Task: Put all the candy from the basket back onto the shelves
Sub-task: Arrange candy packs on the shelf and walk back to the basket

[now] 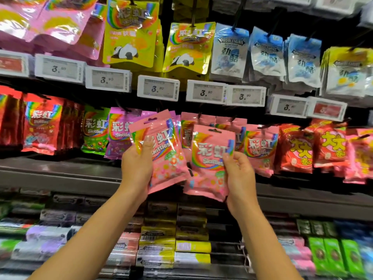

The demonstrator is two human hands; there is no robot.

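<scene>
We observe the left hand (137, 166) gripping one pink Skittles bag (161, 150), tilted, and the right hand (239, 174) gripping a second pink Skittles bag (210, 158), both before the hanging pink Skittles row (260, 146).

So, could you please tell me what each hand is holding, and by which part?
The left hand grips one pink Skittles bag by its left edge. The right hand pinches a second pink Skittles bag by its right edge.
</scene>
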